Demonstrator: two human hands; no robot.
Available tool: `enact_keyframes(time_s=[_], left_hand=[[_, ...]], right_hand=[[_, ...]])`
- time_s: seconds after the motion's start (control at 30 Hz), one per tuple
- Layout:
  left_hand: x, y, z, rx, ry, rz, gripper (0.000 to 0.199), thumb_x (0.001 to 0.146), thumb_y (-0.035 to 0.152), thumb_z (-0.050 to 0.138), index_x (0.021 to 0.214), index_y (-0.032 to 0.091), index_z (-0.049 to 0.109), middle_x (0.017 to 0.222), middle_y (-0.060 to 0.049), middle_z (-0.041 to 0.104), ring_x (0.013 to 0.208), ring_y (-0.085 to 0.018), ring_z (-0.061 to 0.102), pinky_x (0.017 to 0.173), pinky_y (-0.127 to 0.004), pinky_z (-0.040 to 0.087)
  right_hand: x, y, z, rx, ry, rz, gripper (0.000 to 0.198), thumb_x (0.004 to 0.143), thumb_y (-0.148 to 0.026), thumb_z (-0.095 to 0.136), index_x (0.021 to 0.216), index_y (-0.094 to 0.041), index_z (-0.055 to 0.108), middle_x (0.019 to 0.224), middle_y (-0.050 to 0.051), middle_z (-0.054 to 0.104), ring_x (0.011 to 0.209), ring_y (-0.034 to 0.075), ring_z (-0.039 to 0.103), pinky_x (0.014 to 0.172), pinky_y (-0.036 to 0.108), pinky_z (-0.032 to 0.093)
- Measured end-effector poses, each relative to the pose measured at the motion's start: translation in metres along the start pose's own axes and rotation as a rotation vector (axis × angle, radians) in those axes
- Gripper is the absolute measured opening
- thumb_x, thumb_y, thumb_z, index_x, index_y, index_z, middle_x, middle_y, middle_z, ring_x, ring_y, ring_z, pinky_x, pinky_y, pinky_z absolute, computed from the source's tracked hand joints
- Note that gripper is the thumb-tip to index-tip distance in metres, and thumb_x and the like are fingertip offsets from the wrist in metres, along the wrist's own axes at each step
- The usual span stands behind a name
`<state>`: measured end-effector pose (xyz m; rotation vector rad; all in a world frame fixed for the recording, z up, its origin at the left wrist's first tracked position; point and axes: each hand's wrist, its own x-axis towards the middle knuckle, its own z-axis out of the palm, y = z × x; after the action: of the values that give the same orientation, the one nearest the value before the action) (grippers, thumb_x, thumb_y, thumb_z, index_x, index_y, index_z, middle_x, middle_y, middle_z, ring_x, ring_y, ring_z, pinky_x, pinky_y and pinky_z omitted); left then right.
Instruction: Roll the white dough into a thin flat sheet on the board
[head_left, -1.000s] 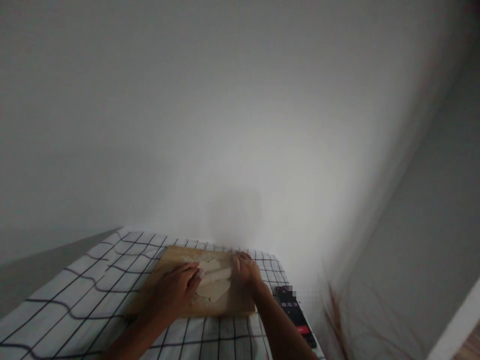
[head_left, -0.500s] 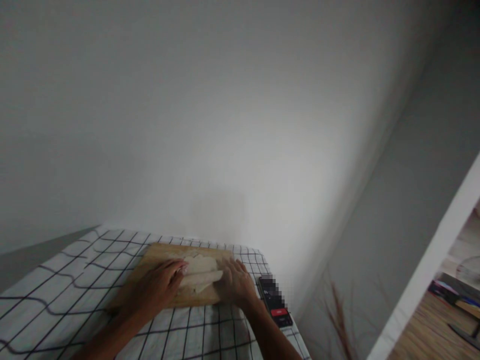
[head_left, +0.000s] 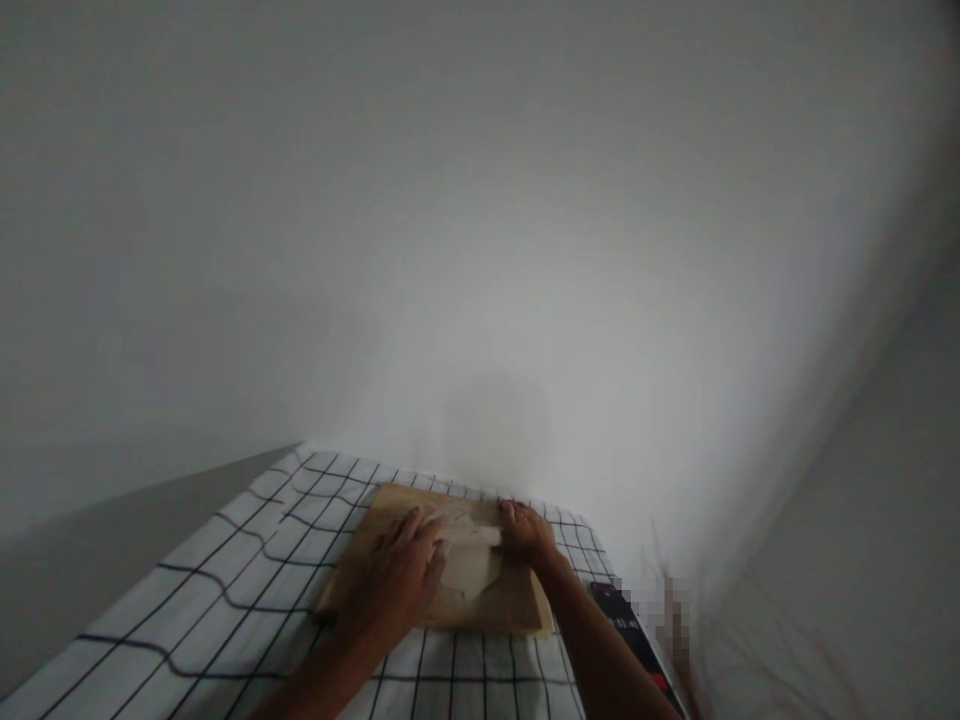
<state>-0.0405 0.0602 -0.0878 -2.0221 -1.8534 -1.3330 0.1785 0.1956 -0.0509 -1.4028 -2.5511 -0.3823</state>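
Note:
A pale rolling pin (head_left: 484,537) lies crosswise over a flat, light sheet of dough (head_left: 466,572) on a wooden board (head_left: 517,610). My left hand (head_left: 409,550) is over the pin's left end, fingers draped forward across it. Around the right end curls my right hand (head_left: 527,530), near the board's far right corner. Both palms hide the ends of the pin. The dough shows mostly on the near side of the pin, with a thin, uneven part beyond it.
Under the board spreads a white cloth (head_left: 247,590) with dark grid lines, wrinkled at the left. A phone (head_left: 626,625) lies at the table's right edge, beside my right forearm. A pale wall (head_left: 480,250) rises right behind the table. Dry reddish stems (head_left: 679,640) stand past the right edge.
Both hands and the rolling pin have moved away from me, toward the far side of the board. More dough shows on the near side. The whole view has shifted, placing the table farther right.

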Motion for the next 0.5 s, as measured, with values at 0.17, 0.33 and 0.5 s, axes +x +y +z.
enact_keyframes(time_s=[0.17, 0.33, 0.5], left_hand=[[-0.002, -0.003, 0.004, 0.014, 0.004, -0.002, 0.042, 0.1, 0.031, 0.045, 0.137, 0.024, 0.063, 0.145, -0.011, 0.061, 0.14, -0.031, 0.049, 0.112, -0.052, 0.043], [-0.001, 0.0, -0.003, 0.018, -0.021, -0.017, 0.041, 0.099, 0.03, 0.046, 0.135, 0.022, 0.064, 0.144, -0.011, 0.061, 0.137, -0.03, 0.052, 0.113, -0.052, 0.043], [0.003, 0.005, -0.012, -0.019, -0.044, 0.001, 0.035, 0.1, 0.029, 0.044, 0.124, 0.023, 0.069, 0.131, -0.01, 0.068, 0.129, -0.027, 0.058, 0.11, -0.046, 0.046]], right_hand=[[0.02, 0.003, 0.011, -0.018, 0.005, 0.03, 0.033, 0.102, -0.021, 0.044, 0.125, -0.019, 0.067, 0.113, 0.016, 0.073, 0.107, 0.029, 0.069, 0.087, 0.038, 0.056], [0.023, 0.002, 0.01, -0.002, 0.026, 0.055, 0.03, 0.102, -0.019, 0.044, 0.117, -0.019, 0.07, 0.112, 0.015, 0.073, 0.105, 0.028, 0.069, 0.086, 0.038, 0.056], [-0.001, -0.003, 0.002, 0.053, 0.081, 0.046, 0.036, 0.102, -0.015, 0.043, 0.127, -0.02, 0.069, 0.13, 0.012, 0.07, 0.122, 0.024, 0.064, 0.104, 0.037, 0.051]])
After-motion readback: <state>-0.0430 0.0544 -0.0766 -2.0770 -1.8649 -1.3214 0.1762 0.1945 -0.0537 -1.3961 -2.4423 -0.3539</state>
